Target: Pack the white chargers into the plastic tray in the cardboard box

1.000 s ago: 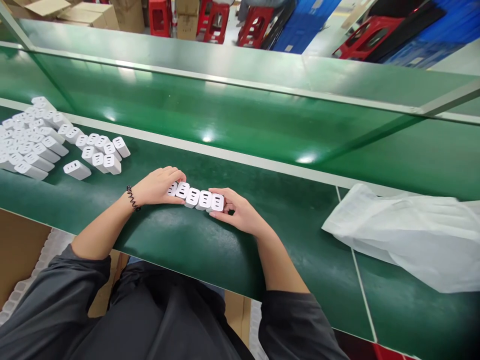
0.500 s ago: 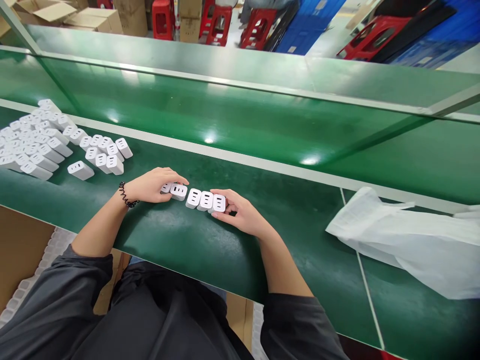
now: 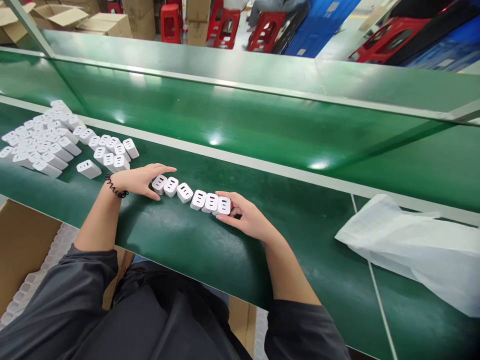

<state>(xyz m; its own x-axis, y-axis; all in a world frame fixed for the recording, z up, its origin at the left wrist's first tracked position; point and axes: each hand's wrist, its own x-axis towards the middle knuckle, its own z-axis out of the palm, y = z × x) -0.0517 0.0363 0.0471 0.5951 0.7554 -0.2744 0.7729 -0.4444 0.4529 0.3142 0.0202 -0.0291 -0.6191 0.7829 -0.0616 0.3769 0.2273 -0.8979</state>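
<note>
A short row of white USB chargers point(image 3: 198, 200) stands on the green bench, port faces up. One charger point(image 3: 185, 192) in the middle is turned at an angle to its neighbours. My left hand point(image 3: 140, 181) is open at the row's left end, thumb and fingers spread beside the leftmost charger point(image 3: 159, 184); whether it touches is unclear. My right hand point(image 3: 243, 215) has its thumb and forefinger around the rightmost charger point(image 3: 224, 205). Farther left lies a dense group of similar chargers point(image 3: 45, 140), with one charger point(image 3: 89, 169) lying tilted apart from them.
A white plastic bag point(image 3: 412, 245) lies on the bench point(image 3: 300, 260) at the right. Behind the bench's back rail are cardboard boxes point(image 3: 107, 24), red stools point(image 3: 170, 24) and blue crates point(image 3: 318, 27). Below the front edge, an open carton point(image 3: 26, 250) and clear plastic trays point(image 3: 56, 245) show.
My left hand has drawn back leftward and opened off the chargers it was around, leaving them standing. My right hand stays on the rightmost charger. The whole view has shifted slightly.
</note>
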